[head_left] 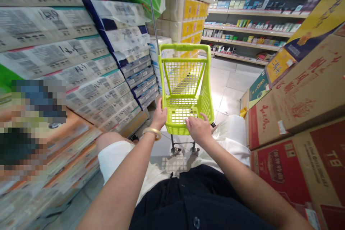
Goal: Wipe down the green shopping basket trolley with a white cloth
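Observation:
A small lime-green shopping cart [184, 96] with a lattice basket stands on the floor between my knees. My left hand [159, 116] is closed on the left edge of its basket, and a gold bangle [152, 133] circles that wrist. Over the near rim lies my right hand [198, 128], its fingers bent onto the plastic; part of its grip is hidden beneath the hand. The basket holds nothing that I can see. Under it show dark legs with casters [175, 150]. A thin pole [153, 12] rises at the cart's left side.
Stacked printed packs with handwritten prices [81, 68] line the left. Paper-roll packs [185, 18] stand behind the cart. Cardboard cartons [304, 90] are piled close on the right. Shelves of small goods [250, 30] span the back. Pale tiles [226, 90] cover the floor.

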Available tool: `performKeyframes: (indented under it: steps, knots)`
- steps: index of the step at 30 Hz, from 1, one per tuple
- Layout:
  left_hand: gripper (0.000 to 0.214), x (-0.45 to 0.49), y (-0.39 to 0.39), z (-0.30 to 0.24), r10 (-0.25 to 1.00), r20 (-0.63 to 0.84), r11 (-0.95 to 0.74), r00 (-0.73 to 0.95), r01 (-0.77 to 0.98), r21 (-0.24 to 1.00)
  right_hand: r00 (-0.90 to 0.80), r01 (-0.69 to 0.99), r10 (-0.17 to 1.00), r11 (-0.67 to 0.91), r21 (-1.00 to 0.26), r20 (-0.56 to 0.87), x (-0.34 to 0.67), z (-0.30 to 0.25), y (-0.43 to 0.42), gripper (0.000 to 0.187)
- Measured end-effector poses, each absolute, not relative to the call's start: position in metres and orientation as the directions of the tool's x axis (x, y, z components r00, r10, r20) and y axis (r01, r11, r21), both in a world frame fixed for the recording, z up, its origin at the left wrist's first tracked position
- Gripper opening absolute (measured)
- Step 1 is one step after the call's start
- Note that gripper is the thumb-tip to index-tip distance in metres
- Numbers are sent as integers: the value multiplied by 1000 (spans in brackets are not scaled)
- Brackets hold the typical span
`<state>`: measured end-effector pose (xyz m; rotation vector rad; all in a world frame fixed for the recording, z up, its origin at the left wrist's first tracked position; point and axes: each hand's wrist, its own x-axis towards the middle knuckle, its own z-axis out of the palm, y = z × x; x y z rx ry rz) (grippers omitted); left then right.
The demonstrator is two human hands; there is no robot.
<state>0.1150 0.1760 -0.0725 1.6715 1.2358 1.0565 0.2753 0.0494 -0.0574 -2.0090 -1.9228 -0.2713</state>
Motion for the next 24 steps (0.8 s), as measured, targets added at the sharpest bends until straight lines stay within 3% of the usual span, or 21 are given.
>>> performKeyframes:
  steps: [7, 16, 24]
  knots:
    - [63, 116, 176, -77, 972, 158, -205, 177, 296, 933, 141, 987, 931, -107, -119, 336, 276, -53, 48, 33]
    - [60, 111, 176, -75, 975, 163, -207, 154, 342, 917, -32, 989, 963, 68, -128, 268, 215, -45, 70, 34]
    - [57, 111, 177, -76, 960, 203, -248, 192, 253, 935, 74, 993, 961, -48, -104, 266, 273, -47, 48, 35]
